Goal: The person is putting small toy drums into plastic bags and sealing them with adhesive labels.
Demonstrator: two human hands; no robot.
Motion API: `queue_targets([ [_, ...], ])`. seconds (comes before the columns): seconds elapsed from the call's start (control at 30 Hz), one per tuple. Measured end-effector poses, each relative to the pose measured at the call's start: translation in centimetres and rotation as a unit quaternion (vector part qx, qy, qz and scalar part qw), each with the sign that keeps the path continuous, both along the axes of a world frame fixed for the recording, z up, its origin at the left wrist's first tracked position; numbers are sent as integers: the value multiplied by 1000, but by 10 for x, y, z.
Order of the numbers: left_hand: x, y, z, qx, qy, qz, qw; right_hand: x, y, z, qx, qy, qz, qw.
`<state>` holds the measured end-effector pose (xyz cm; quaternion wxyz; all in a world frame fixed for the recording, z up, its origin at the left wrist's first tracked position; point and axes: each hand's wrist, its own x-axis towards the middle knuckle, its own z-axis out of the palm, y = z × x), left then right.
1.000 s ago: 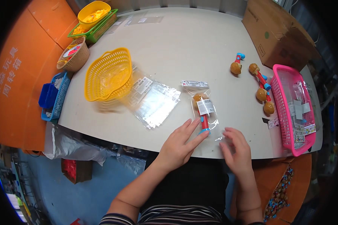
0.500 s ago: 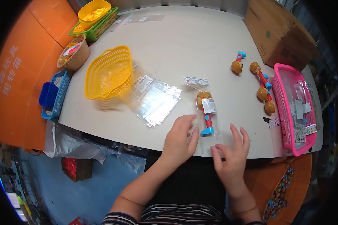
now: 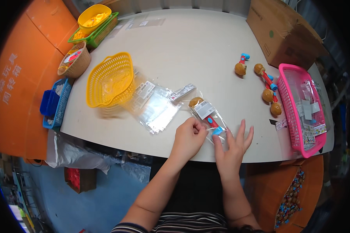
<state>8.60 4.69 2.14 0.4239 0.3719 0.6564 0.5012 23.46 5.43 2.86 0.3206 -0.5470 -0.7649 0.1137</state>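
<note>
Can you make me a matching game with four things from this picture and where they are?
Things:
1. Bagged toy
2. Pink basket
3. Cardboard box
4. Yellow basket

Places:
A. At the table's far right corner
B. Left of the flat clear bags
C. Closest to the hands
D. Along the right edge, nearer than the box

Pairs: 1-C, 2-D, 3-A, 4-B

Left hand: grip unclear
Bagged toy: partly behind white label
Striped sleeve: cut by lower edge

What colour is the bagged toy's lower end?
Its lower end is blue; best view: head.
</note>
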Motion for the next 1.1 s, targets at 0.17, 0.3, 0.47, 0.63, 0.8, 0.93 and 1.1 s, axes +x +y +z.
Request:
queue_targets([
  [0.17,-7,-5,-9,68,-209,-7,975,-3,4,2,-54,35,32,997],
  [0.3,-10,-13,-9,46,-202,-26,978,-5,5,0,-43,93,58,993],
  [0.47,-8,-22,0,46,-222,-39,973,-5,0,-4,62,89,78,991],
  [0.63,-7,-27,2,86,-214,-24,973,-7,-3,-8,86,107,79,987],
  [0.8,-14,-28,-8,31,-173,-77,981,-9,-2,-12,42,154,102,982],
  [0.93,-10,-31,1,63,-124,-85,987,-11,-1,-8,71,182,95,976],
  [1.1,-11,-36,-3,54,-143,-82,985,-8,-2,-8,72,167,109,977],
])
